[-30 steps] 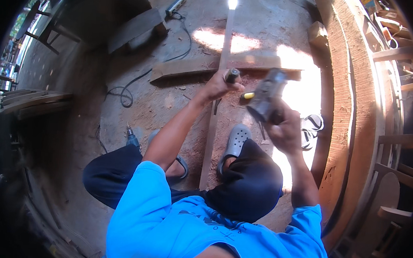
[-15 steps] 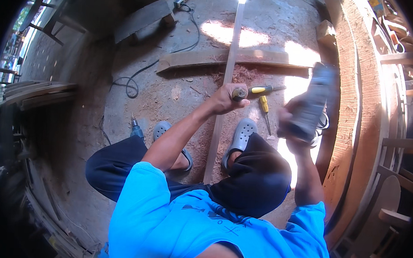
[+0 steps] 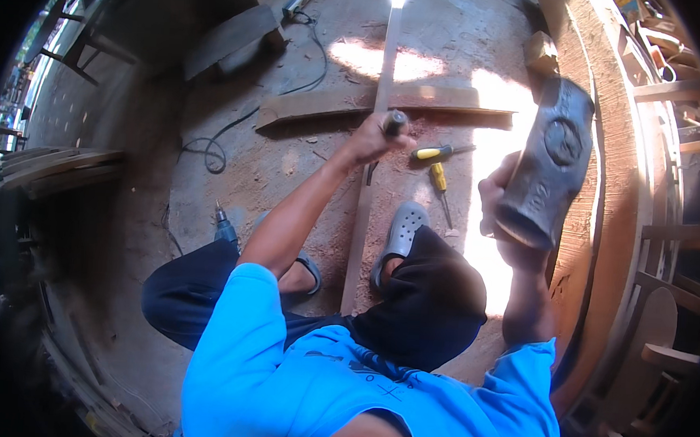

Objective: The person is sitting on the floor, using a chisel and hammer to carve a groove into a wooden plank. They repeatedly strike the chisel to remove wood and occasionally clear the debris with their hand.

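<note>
My left hand (image 3: 370, 142) is closed round an upright chisel (image 3: 394, 123), which stands on a long narrow wooden strip (image 3: 358, 243) running between my feet. The strip lies across a thicker board (image 3: 308, 112). My right hand (image 3: 492, 193) grips a hammer raised at the right, its big dark steel head (image 3: 546, 153) close to the camera and hiding the handle and part of my fingers. A black-and-yellow screwdriver (image 3: 431, 153) and a yellow screwdriver (image 3: 438, 178) lie on the floor just right of the strip.
A blue drill (image 3: 224, 228) lies by my left leg, and a black cable (image 3: 215, 152) loops behind it. A low wooden block (image 3: 233, 38) is at upper left, stacked boards (image 3: 56, 163) at left. A large timber (image 3: 602, 232) runs along my right, with wooden furniture pieces beyond.
My right hand has swung the hammer to the right and up nearer the camera, uncovering the screwdrivers. My left hand has stayed at the chisel on the strip.
</note>
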Motion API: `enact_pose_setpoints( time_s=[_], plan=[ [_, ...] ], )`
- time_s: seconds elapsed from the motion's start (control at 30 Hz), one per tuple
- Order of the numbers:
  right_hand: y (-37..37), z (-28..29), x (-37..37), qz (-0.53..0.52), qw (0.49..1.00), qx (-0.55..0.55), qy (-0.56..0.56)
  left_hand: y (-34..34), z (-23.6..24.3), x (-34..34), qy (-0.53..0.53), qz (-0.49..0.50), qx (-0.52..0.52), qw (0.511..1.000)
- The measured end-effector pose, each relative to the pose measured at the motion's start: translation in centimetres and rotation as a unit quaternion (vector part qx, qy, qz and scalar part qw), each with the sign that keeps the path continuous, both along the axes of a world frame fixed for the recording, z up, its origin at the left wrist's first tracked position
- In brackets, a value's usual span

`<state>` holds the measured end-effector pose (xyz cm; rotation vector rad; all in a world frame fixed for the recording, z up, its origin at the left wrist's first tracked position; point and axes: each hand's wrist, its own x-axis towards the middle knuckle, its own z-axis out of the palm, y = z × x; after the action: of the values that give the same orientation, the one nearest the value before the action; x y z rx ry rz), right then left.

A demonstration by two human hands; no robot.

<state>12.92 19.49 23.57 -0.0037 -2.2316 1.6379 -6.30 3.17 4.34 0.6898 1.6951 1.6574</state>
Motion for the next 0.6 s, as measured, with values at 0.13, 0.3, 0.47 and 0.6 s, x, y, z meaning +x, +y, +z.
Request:
enact_pose_setpoints(
  time_s=[0.13,0.3,0.47,0.6],
  plan=[
    [-0.5,-0.4,0.7,-0.023,0.99,0.118,0.077,0.3,1.6,1.9,0.044,-0.045,-0.02,0.998],
    [-0.1,-2.0,2.7,-0.063,0.997,-0.033,-0.021,-0.2,1.6,3.6,0.074,-0.051,-0.019,0.996],
    [1.1,-4.3,3.4,-0.064,0.998,-0.012,-0.004,0.2,1.2,4.1,0.108,-0.052,-0.042,0.992],
    [-0.7,-7.7,-0.4,-0.044,0.981,0.131,-0.135,-0.2,0.7,4.8,0.095,-0.045,0.019,0.994]
  ],
)
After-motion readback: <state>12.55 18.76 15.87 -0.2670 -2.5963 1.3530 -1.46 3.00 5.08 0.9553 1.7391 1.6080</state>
